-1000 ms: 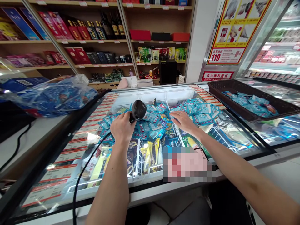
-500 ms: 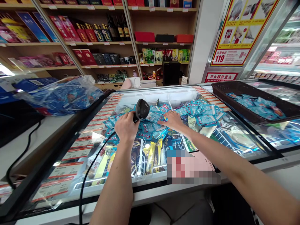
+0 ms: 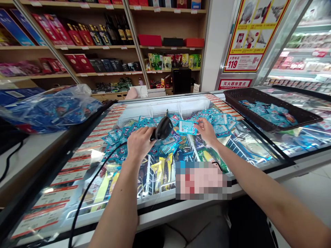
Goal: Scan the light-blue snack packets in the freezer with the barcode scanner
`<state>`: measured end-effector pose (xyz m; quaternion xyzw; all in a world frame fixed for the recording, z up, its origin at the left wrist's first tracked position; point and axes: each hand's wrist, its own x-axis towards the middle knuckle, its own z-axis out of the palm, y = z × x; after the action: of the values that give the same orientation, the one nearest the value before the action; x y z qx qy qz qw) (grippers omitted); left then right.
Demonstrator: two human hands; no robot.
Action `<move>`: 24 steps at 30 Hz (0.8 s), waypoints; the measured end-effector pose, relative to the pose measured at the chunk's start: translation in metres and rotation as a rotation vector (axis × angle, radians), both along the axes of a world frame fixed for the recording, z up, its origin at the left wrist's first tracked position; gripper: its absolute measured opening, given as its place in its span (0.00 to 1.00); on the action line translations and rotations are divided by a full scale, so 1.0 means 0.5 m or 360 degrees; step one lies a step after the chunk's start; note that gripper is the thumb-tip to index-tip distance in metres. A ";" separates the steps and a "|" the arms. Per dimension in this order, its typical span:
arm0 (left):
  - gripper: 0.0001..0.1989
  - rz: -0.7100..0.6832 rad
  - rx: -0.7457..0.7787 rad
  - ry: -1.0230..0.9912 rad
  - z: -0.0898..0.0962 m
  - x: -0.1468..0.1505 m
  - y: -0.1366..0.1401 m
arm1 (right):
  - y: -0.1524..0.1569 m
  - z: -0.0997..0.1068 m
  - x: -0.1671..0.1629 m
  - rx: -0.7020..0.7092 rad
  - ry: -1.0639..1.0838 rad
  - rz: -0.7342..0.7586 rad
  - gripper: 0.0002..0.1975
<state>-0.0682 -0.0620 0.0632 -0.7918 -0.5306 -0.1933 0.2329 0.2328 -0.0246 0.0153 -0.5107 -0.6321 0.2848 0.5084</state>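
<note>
My left hand (image 3: 139,143) is wrapped round the handle of a black barcode scanner (image 3: 163,128), its head tilted toward the right. A blue snack packet (image 3: 186,127) is pinched at its right end by my right hand (image 3: 206,131), held up with a pale printed label showing. The packet is close to the scanner's head, apart from it. Beneath both hands, many similar blue packets (image 3: 126,134) lie spread over the glass top of a chest freezer. The scanner's cable (image 3: 85,193) runs down at the left.
A brown basket (image 3: 274,127) with blue packets stands on the freezer's right side. A clear bag of blue packets (image 3: 57,106) lies at the left. A pixelated pink item (image 3: 204,179) rests on the front edge. Stocked shelves (image 3: 170,48) stand behind.
My right hand has lifted a blue packet from the pile and moved it slightly right. The scanner has turned toward that packet. The view has shifted a little to the right.
</note>
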 end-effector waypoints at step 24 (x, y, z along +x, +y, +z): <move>0.14 -0.0293 -0.0244 0.0237 -0.013 0.047 0.001 | 0.008 -0.013 0.025 0.0018 -0.0023 0.0042 0.15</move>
<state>-0.0449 -0.0615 0.0567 -0.8647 -0.4502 -0.1135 0.1918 0.2454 -0.0206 0.0088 -0.5015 -0.6440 0.2844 0.5028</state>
